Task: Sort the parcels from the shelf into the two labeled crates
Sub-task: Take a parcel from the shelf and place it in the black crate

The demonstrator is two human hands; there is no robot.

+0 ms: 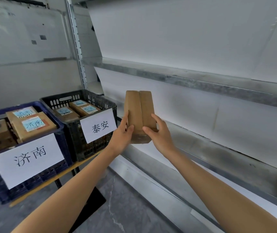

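A brown cardboard parcel stands on end in the air in front of the shelf, its taped seam facing me and its label hidden. My left hand grips its left lower side, and my right hand grips its right lower side. To the left stand two crates. The blue crate bears a paper sign reading 济南 and holds several parcels with blue labels. The black crate behind it bears a sign reading 泰安 and also holds parcels.
Metal shelf boards run along the right, backed by white panels. The crates sit on a low wooden-edged stand. The grey floor lies below, with a dark mat near the stand.
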